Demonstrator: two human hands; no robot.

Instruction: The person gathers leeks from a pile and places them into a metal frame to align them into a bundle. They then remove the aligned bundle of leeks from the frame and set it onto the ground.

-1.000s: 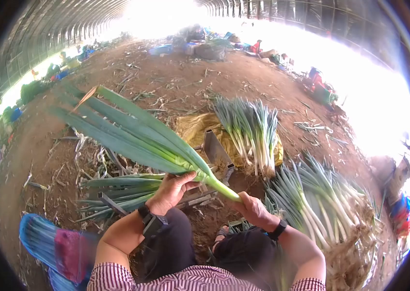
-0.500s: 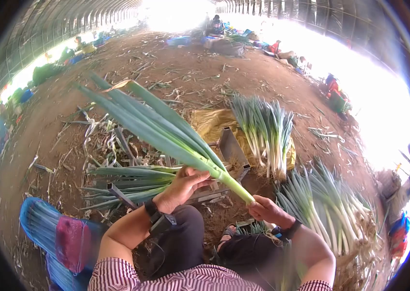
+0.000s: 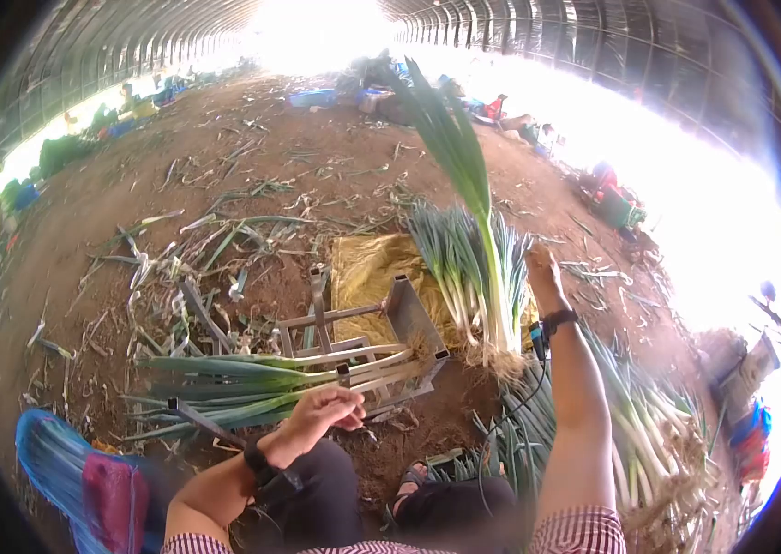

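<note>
Loosely bent and with nothing visible between its fingers, my left hand (image 3: 324,413) is over the near side of the green onions (image 3: 234,379) lying across a metal frame (image 3: 414,319). My right hand (image 3: 544,270) is reached out beside the upright bunch of green onions (image 3: 450,263); its fingers are too unclear to tell whether they grip anything. Just left of that hand, a long green onion (image 3: 488,245) stands against the bunch, its broad leaves pointing up and its roots low. A gap shows between its stem and my right hand.
A yellow sheet (image 3: 358,268) lies under the upright bunch. More green onions (image 3: 635,415) are piled at the right, and a dark cable (image 3: 492,425) runs near my right arm. Blue netting with a red patch (image 3: 114,499) is at the lower left. Leaf scraps litter the soil.
The long green onion has gone from both hands in front of me to upright by the bunch. My right hand has moved forward; my left hand has let go and sits slightly lower.
</note>
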